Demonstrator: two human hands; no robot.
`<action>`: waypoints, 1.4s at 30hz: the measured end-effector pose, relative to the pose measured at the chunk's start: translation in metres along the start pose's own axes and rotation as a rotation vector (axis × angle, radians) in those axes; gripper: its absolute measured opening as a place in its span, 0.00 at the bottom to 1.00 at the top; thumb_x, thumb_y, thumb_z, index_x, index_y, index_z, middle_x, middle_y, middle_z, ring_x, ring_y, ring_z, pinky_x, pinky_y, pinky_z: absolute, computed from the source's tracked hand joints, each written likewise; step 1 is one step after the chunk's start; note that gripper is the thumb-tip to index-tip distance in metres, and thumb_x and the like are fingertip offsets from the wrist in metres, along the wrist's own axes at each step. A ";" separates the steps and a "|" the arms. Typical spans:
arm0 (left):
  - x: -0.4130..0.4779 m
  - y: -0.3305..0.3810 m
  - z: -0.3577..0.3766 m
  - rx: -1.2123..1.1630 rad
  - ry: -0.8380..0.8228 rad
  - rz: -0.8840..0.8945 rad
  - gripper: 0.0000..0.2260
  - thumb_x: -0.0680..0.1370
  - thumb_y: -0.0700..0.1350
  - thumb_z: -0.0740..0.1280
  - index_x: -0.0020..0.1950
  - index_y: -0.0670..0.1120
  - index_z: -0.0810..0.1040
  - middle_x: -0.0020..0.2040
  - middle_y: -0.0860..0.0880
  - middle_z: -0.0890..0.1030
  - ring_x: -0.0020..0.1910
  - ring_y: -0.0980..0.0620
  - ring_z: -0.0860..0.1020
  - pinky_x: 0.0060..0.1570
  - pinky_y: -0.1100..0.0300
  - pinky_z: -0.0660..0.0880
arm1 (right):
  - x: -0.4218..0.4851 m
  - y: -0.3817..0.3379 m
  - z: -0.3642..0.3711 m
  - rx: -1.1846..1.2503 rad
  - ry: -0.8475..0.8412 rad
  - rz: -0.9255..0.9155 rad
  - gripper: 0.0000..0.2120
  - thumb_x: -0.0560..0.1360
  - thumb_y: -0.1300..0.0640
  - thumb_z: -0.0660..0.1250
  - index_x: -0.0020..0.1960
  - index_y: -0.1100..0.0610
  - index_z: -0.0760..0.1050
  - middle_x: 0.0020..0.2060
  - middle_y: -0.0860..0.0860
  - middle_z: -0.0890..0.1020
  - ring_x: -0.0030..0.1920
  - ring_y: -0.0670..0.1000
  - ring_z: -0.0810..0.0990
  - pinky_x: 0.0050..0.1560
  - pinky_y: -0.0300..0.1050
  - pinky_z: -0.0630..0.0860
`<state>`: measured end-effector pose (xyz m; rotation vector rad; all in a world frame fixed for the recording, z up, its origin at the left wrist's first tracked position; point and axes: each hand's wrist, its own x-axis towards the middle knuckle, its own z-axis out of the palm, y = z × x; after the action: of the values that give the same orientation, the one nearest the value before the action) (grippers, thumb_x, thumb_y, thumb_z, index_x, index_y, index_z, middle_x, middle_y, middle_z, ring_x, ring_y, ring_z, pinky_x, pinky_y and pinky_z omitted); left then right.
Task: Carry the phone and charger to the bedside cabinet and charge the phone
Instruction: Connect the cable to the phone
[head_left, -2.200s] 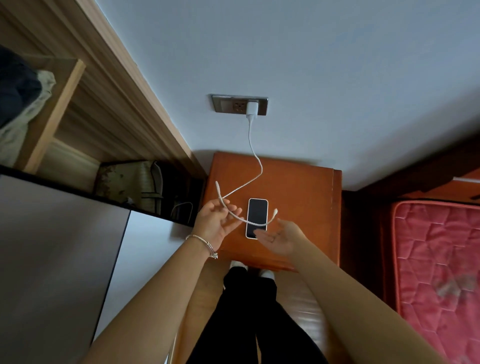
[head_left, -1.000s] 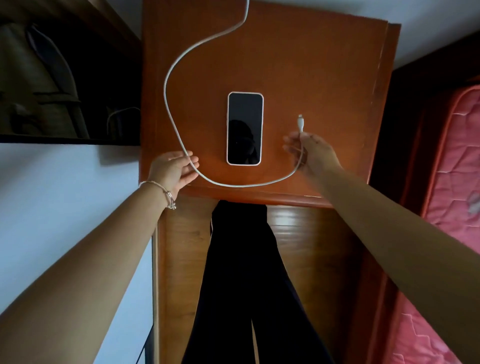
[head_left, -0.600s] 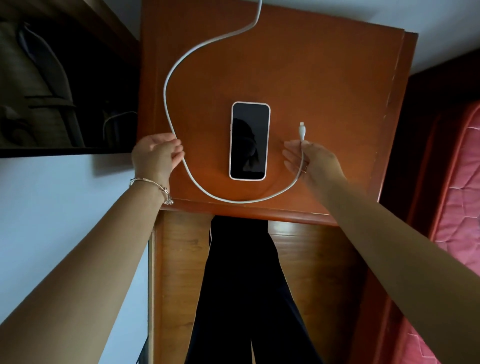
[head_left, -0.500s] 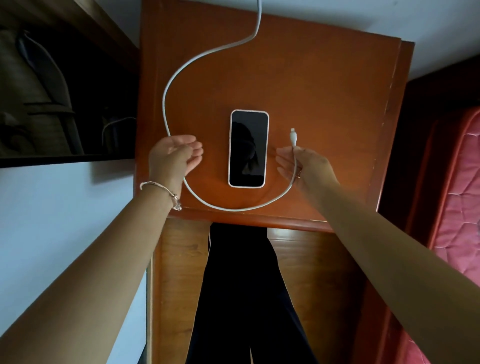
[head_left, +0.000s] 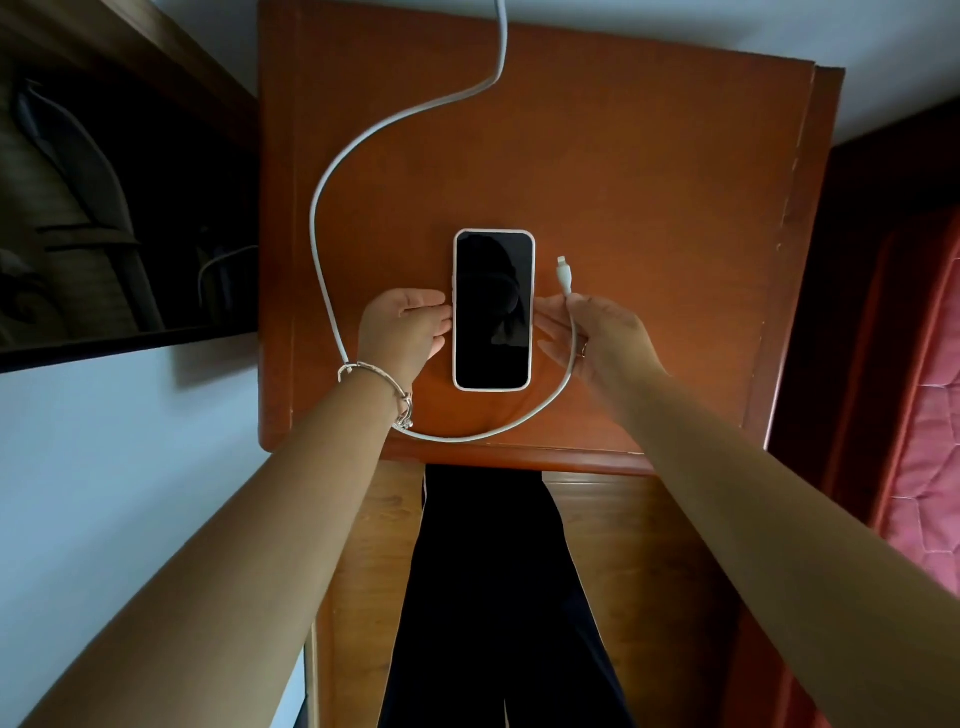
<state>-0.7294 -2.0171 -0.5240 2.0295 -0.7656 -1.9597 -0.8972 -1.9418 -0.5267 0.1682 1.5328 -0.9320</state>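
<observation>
A white-edged phone (head_left: 493, 309) lies face up, screen dark, in the middle of the orange-brown bedside cabinet (head_left: 649, 182). The white charger cable (head_left: 322, 260) comes down from the wall, loops left of the phone, runs under my left wrist along the cabinet's front edge and rises on the right. My right hand (head_left: 597, 338) pinches the cable just below its plug (head_left: 563, 275), which points away from me beside the phone's right edge, not inserted. My left hand (head_left: 402, 330) has its fingertips against the phone's left edge, fingers apart.
A red quilted mattress (head_left: 930, 415) lies at the right behind a dark gap. At the left is a dark open shelf (head_left: 119, 208) with bags. The pale wall (head_left: 883, 62) stands behind the cabinet. My legs in black trousers (head_left: 493, 597) stand before the cabinet front.
My left hand has let go of the cable and moved right to the phone's left edge. My right hand has brought the plug closer to the phone's right side.
</observation>
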 end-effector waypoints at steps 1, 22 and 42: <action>0.001 0.000 0.001 0.008 0.018 0.002 0.08 0.75 0.32 0.62 0.49 0.43 0.76 0.52 0.43 0.81 0.52 0.50 0.80 0.52 0.60 0.76 | 0.000 -0.001 0.001 -0.003 0.003 0.001 0.11 0.80 0.59 0.57 0.47 0.58 0.78 0.45 0.51 0.86 0.50 0.47 0.85 0.51 0.44 0.79; -0.021 -0.006 -0.008 -0.014 -0.151 0.062 0.10 0.77 0.36 0.63 0.46 0.50 0.79 0.47 0.51 0.83 0.48 0.52 0.82 0.38 0.60 0.80 | -0.021 -0.008 -0.002 -0.094 -0.041 -0.113 0.13 0.79 0.52 0.60 0.41 0.53 0.78 0.45 0.51 0.87 0.50 0.50 0.85 0.39 0.40 0.73; -0.012 0.008 -0.020 -0.335 -0.071 0.057 0.04 0.77 0.43 0.64 0.49 0.49 0.78 0.43 0.51 0.84 0.43 0.56 0.84 0.35 0.62 0.78 | -0.062 0.033 0.015 -0.340 -0.062 -0.035 0.15 0.79 0.52 0.61 0.36 0.54 0.78 0.20 0.44 0.75 0.21 0.40 0.69 0.25 0.33 0.66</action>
<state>-0.7114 -2.0214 -0.5079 1.7328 -0.4639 -1.9816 -0.8522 -1.9044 -0.4847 -0.1305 1.6159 -0.6837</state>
